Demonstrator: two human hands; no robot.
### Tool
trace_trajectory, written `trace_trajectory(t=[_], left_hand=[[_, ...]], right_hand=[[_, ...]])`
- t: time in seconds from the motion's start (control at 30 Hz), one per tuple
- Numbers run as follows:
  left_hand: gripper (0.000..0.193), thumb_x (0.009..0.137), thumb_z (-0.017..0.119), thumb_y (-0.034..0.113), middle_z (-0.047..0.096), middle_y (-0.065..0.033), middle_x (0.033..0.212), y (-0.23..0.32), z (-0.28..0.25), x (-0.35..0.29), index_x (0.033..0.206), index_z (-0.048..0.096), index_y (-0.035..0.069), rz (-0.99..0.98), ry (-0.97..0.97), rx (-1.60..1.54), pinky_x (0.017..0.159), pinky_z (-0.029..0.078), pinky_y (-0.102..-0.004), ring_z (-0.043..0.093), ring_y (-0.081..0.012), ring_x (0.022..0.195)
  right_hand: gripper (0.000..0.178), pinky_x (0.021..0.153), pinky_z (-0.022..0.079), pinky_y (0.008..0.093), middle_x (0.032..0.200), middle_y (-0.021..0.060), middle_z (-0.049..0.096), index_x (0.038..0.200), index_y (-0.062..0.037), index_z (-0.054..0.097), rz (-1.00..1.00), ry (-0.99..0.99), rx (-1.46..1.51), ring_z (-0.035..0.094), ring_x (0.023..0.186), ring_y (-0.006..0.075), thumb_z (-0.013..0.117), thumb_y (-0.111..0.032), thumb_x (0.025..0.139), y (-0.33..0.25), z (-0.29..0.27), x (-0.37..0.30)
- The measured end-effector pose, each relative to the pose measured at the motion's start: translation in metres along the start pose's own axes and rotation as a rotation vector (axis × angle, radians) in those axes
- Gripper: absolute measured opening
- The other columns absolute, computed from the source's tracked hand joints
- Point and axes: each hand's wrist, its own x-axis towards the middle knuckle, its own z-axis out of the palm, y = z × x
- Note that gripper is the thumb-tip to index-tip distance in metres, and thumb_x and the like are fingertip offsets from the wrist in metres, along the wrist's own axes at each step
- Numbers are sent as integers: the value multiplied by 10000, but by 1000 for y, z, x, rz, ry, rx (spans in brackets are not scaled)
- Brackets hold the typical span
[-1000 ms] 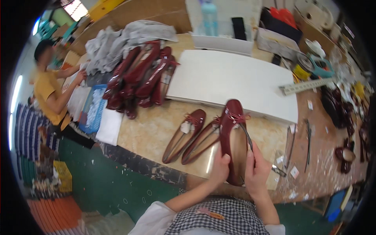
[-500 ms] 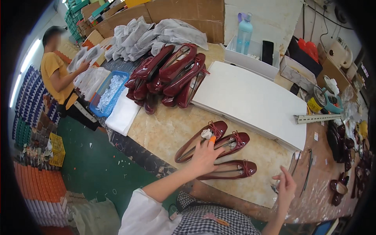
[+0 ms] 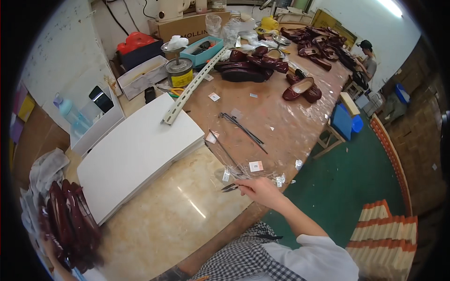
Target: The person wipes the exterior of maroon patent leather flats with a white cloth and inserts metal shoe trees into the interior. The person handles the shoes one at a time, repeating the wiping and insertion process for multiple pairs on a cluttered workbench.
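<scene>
My right hand (image 3: 260,191) is closed on a pair of small dark thread snips (image 3: 229,188), their points to the left over the right edge of the beige marbled board (image 3: 187,201). At the lower left, my left hand (image 3: 49,249) is blurred beside a cluster of shiny dark red flat shoes (image 3: 65,218). Its fingers are mostly hidden, so whether it holds a shoe does not show. Clear plastic scraps, a pinkish label (image 3: 256,166) and thin black strips (image 3: 241,127) lie just beyond the snips.
White boards (image 3: 140,157) are stacked ahead, with a slotted metal bar (image 3: 194,84) across a corner. Behind stand a tin (image 3: 179,72), a turquoise box (image 3: 202,52) and a blue bottle (image 3: 73,114). More red shoes (image 3: 304,89) lie farther off, near a seated person (image 3: 368,63).
The view has swung to the right. The three shoes from the beige board are gone from there. My left hand has moved off to the shoes at the left; my right hand now grips snips near the scraps.
</scene>
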Motion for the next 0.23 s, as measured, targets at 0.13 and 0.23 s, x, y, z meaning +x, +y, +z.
trace_trajectory(t=[0.13, 0.23], left_hand=[[561, 912, 605, 402, 575, -96, 1163, 3, 27, 14, 1316, 503, 26, -29, -271, -426, 799, 472, -335, 547, -226, 966], [591, 910, 617, 435, 581, -75, 1138, -80, -21, -70, 1322, 497, 28, -145, -203, -483, 740, 497, -326, 557, -199, 910]], right_hand=[[252, 646, 523, 357, 768, 53, 705, 1111, -111, 671, 86, -101, -36, 676, 716, 248, 572, -179, 889, 9, 5, -8], [253, 617, 523, 388, 745, 80, 694, 1108, -124, 674, -43, -124, -42, 668, 675, 273, 567, -166, 883, -2, 21, -4]])
